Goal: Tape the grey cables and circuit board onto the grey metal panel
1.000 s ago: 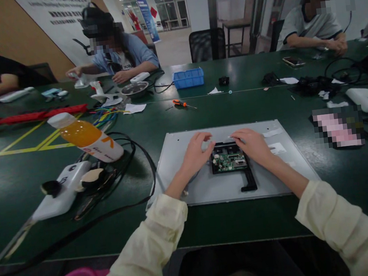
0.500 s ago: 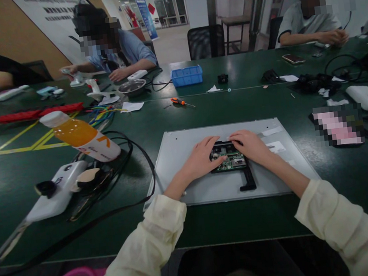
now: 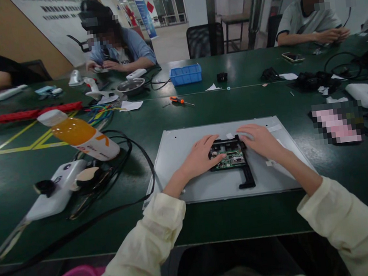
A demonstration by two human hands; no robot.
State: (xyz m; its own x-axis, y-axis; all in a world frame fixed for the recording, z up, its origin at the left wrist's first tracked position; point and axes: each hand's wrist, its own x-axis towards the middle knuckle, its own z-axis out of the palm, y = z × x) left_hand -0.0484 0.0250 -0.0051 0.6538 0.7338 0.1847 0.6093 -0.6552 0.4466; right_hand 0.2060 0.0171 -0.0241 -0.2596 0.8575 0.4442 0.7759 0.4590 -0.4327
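Observation:
A green circuit board in a black plastic frame lies on a pale grey panel. My left hand grips its left side, thumb over the board and fingers along the frame's far left edge. My right hand is beside the frame's far right corner, fingers stretched and slightly apart. Nothing shows in that hand; whether its fingertips touch the frame I cannot tell. Part of the board is hidden under my left hand.
An orange drink bottle leans near a white power bank and a black cable at left. Beyond the panel lie an orange screwdriver and a blue basket. A phone is at right. People sit across the table.
My right hand has moved right, off the frame's top edge, uncovering its far right corner. My left hand stays on the board. Across the table, a person has drawn both hands together.

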